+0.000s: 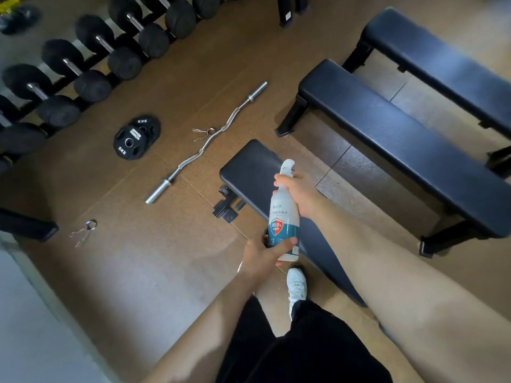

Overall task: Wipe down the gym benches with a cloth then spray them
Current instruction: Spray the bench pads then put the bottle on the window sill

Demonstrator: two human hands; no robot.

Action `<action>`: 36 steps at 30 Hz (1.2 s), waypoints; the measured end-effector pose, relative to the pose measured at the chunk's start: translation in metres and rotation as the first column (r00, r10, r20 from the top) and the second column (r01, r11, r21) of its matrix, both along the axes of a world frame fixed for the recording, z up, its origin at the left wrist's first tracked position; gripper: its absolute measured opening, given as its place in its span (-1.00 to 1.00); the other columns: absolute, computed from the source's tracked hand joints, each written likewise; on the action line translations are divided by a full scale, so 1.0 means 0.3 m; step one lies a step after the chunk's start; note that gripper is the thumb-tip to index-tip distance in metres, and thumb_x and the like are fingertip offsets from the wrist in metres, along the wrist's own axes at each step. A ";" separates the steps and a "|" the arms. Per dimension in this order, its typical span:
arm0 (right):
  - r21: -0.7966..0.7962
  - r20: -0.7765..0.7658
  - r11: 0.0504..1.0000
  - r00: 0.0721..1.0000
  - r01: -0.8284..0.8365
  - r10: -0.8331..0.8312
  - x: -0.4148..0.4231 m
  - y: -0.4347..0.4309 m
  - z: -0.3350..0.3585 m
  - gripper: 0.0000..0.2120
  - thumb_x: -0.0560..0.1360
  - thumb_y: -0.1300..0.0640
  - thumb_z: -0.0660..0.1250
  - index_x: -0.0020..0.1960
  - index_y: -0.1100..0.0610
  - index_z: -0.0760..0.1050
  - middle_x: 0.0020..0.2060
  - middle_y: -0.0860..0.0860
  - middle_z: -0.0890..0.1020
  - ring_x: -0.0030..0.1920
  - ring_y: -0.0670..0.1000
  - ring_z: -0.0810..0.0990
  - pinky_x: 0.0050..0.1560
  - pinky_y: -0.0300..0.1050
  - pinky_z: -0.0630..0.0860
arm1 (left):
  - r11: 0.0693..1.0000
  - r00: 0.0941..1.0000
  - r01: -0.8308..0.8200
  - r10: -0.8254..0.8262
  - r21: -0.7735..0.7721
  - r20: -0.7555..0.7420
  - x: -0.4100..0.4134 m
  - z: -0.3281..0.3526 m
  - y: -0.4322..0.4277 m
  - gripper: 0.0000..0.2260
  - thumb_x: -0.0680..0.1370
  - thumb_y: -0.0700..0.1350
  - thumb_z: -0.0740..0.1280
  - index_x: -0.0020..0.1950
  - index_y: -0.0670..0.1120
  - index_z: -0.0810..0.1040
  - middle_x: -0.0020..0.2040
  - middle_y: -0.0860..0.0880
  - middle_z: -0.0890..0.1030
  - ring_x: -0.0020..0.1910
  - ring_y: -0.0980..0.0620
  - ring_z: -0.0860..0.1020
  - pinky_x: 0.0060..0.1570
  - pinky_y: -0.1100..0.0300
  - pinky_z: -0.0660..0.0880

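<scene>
On the gym floor (166, 244) the nearest bench (249, 172) runs lengthwise away under the bottle (284, 214), right grip (300, 194) round its neck, left grip (262, 258) holding its base.

Your left hand (262, 255) and right hand (302, 194) are bare, and so are both forearms (210, 313). You wear loose black trousers (304, 352) and a white lace-up trainer (296, 284), its laces white too.
</scene>
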State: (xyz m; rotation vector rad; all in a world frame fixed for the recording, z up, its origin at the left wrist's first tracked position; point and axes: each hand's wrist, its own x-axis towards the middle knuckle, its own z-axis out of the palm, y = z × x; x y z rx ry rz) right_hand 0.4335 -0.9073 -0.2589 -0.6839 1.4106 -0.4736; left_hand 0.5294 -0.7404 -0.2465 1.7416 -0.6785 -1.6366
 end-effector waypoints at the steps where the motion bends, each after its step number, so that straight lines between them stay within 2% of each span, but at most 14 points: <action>1: 0.003 -0.006 0.999 0.999 0.036 -0.036 0.021 0.004 0.004 -0.81 0.45 0.08 0.49 -0.06 0.17 0.57 -0.16 0.14 0.64 -0.23 0.12 0.68 0.05 0.20 0.64 | 1.000 1.000 0.009 -0.009 -0.003 -0.014 0.024 -0.010 -0.001 -0.57 0.46 0.11 0.57 0.24 0.04 0.55 0.10 0.00 0.71 0.03 0.00 0.72 0.07 -0.09 0.68; 4: 0.007 -0.011 0.994 0.994 0.110 -0.110 0.070 0.006 -0.007 -0.81 0.38 0.10 0.49 -0.13 0.18 0.55 -0.21 0.13 0.62 -0.25 0.14 0.65 0.02 0.21 0.61 | 1.000 0.998 0.030 -0.031 -0.006 -0.063 0.109 -0.036 -0.007 -0.55 0.45 0.11 0.58 0.26 0.03 0.55 0.12 -0.01 0.71 0.04 0.00 0.72 0.08 -0.09 0.68; 8: 0.012 -0.031 0.992 0.992 0.126 -0.125 0.123 0.005 -0.012 -0.83 0.46 0.19 0.50 -0.08 0.19 0.52 -0.34 0.05 0.62 -0.30 0.10 0.67 -0.04 0.15 0.65 | 0.999 0.990 0.042 -0.042 -0.002 -0.138 0.189 -0.053 -0.025 -0.65 0.46 0.01 0.60 0.18 0.02 0.60 0.04 0.00 0.73 -0.02 0.03 0.73 -0.02 0.02 0.70; 13: 0.021 -0.057 0.971 0.970 0.238 -0.236 0.139 0.016 -0.039 -0.80 0.37 0.11 0.52 -0.18 0.17 0.54 -0.26 0.12 0.61 -0.35 0.10 0.61 -0.13 0.07 0.58 | 0.996 0.980 0.079 -0.069 0.044 -0.186 0.217 -0.081 -0.032 -0.64 0.45 -0.03 0.61 0.17 -0.01 0.58 0.02 0.01 0.72 -0.02 0.03 0.73 -0.02 0.03 0.70; 16: 0.019 -0.058 0.964 0.963 0.264 -0.262 0.102 0.048 -0.040 -0.86 0.49 0.23 0.48 -0.08 0.22 0.51 -0.27 0.10 0.59 -0.36 0.07 0.62 -0.24 -0.03 0.60 | 0.992 0.974 0.108 -0.093 0.064 -0.206 0.194 -0.093 -0.012 -0.66 0.44 -0.02 0.62 0.12 0.03 0.59 0.03 -0.02 0.73 0.00 -0.01 0.73 0.00 -0.01 0.70; 19: 0.029 -0.086 0.964 0.962 0.264 -0.261 0.035 0.086 -0.058 -0.87 0.51 0.29 0.46 -0.05 0.23 0.50 -0.35 0.07 0.55 -0.41 0.04 0.62 -0.32 -0.07 0.61 | 0.986 0.968 0.147 -0.126 0.083 -0.218 0.141 -0.087 0.018 -0.68 0.45 -0.05 0.61 0.13 0.00 0.59 0.03 -0.05 0.73 -0.03 0.01 0.74 -0.12 0.11 0.69; 21: 0.034 -0.075 0.954 0.953 0.297 -0.294 -0.010 0.118 -0.062 -0.87 0.50 0.29 0.45 -0.12 0.22 0.50 -0.32 0.10 0.55 -0.41 0.05 0.58 -0.26 -0.04 0.58 | 0.980 0.964 0.177 -0.155 0.086 -0.214 0.103 -0.083 0.042 -0.68 0.46 -0.06 0.61 0.13 -0.01 0.59 0.00 -0.01 0.73 -0.07 0.06 0.73 -0.14 0.16 0.67; 24: 0.045 -0.062 0.928 0.928 0.369 -0.367 -0.089 0.175 -0.070 -0.85 0.50 0.26 0.45 -0.19 0.20 0.50 -0.29 0.13 0.55 -0.36 0.08 0.56 -0.12 0.05 0.55 | 0.970 0.955 0.227 -0.205 0.086 -0.214 0.055 -0.079 0.079 -0.69 0.46 -0.07 0.60 0.12 0.03 0.59 0.01 0.02 0.72 -0.05 0.09 0.73 -0.05 0.09 0.69; 27: 0.060 -0.025 0.909 0.911 0.413 -0.412 -0.186 0.245 -0.065 -0.90 0.51 0.30 0.44 -0.09 0.23 0.51 -0.27 0.13 0.57 -0.36 0.08 0.59 -0.16 0.02 0.58 | 0.953 0.942 0.295 -0.278 0.068 -0.188 -0.010 -0.066 0.115 -0.62 0.46 -0.03 0.60 0.20 -0.03 0.57 0.04 0.03 0.71 -0.03 0.09 0.72 -0.12 0.17 0.68; 30: 0.064 -0.007 0.904 0.906 0.422 -0.423 -0.292 0.324 -0.057 -0.84 0.51 0.29 0.46 -0.03 0.21 0.47 -0.27 0.13 0.54 -0.39 0.07 0.62 -0.26 -0.03 0.61 | 0.946 0.943 0.319 -0.309 0.064 -0.126 -0.101 -0.056 0.172 -0.61 0.45 -0.01 0.60 0.21 -0.04 0.59 0.03 0.03 0.71 -0.06 0.14 0.72 -0.18 0.23 0.65; 32: 0.075 0.032 0.886 0.887 0.458 -0.461 -0.363 0.382 -0.053 -0.86 0.52 0.29 0.43 -0.06 0.21 0.46 -0.24 0.13 0.53 -0.41 0.06 0.58 -0.28 -0.05 0.57 | 0.940 0.938 0.341 -0.338 0.025 -0.073 -0.170 -0.059 0.226 -0.56 0.42 0.03 0.62 0.23 -0.03 0.59 0.07 0.03 0.72 -0.02 0.13 0.72 -0.09 0.18 0.67; 36: 0.053 0.063 0.855 0.853 0.515 -0.518 -0.515 0.505 -0.040 -0.91 0.53 0.29 0.42 -0.11 0.24 0.51 -0.25 0.15 0.56 -0.39 0.08 0.58 -0.18 0.01 0.58 | 0.919 0.919 0.393 -0.393 0.001 0.013 -0.311 -0.049 0.335 -0.44 0.36 0.15 0.62 0.27 -0.01 0.57 0.09 0.07 0.71 0.02 0.15 0.70 0.04 0.19 0.66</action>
